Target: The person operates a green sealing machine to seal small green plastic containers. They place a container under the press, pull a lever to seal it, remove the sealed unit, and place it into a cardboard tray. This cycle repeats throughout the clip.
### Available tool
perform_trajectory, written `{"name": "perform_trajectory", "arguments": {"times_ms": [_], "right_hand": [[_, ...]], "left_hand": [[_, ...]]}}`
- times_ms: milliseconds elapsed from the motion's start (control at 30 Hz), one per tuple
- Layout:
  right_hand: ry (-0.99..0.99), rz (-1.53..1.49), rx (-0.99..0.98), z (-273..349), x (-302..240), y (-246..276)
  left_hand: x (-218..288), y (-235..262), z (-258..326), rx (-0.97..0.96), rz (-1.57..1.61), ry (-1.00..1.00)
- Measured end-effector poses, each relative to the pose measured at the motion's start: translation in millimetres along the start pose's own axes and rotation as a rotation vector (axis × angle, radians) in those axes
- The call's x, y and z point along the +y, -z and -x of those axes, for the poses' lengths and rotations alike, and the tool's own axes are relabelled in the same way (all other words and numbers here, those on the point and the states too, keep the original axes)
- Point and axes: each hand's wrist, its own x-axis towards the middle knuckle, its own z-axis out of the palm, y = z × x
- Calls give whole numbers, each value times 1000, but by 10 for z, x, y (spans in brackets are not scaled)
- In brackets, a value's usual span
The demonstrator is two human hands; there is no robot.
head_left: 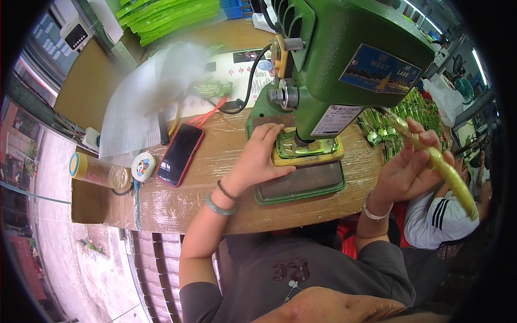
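Note:
A green bench drill press (318, 70) stands on the table before me, its spindle down over a shiny see-through green piece (289, 149). The piece lies in a yellow block (318, 159) on the press's base (301, 183). From the left, my left hand (258, 153) clasps the block's left end, thumb along the near edge and fingers along the far side. At the right, my right hand (412, 169) has its fingers wrapped round the press's long lever (455, 185), which is covered in yellowish wrapping. The chuck hides the drill tip.
Left of the press lie a red-cased phone (182, 154), a round white tin (144, 166), a bottle (99, 170) and a sheet of white plastic wrap (145, 102). Bright green packs (167, 19) are stacked behind. Many green pieces (377, 129) sit right, near a co-worker's white sleeve (444, 218).

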Motion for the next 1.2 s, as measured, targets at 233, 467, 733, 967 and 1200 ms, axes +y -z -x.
{"name": "perform_trajectory", "arguments": {"times_ms": [233,467,733,967,1200], "right_hand": [[-184,125,-273,-1162,624,-381],[-869,-134,-391,-340,1706,-242],[-757,671,-987,323,619,125],[-920,339,-600,88,551,237],[-1214,373,-232,359,185,1552]], "left_hand": [[-10,60,28,-17,-38,6],[-59,57,31,-27,-49,21],[41,48,-12,-57,-31,51],[-53,31,19,-58,-64,27],[-35,-5,-10,-76,-48,39]]}}
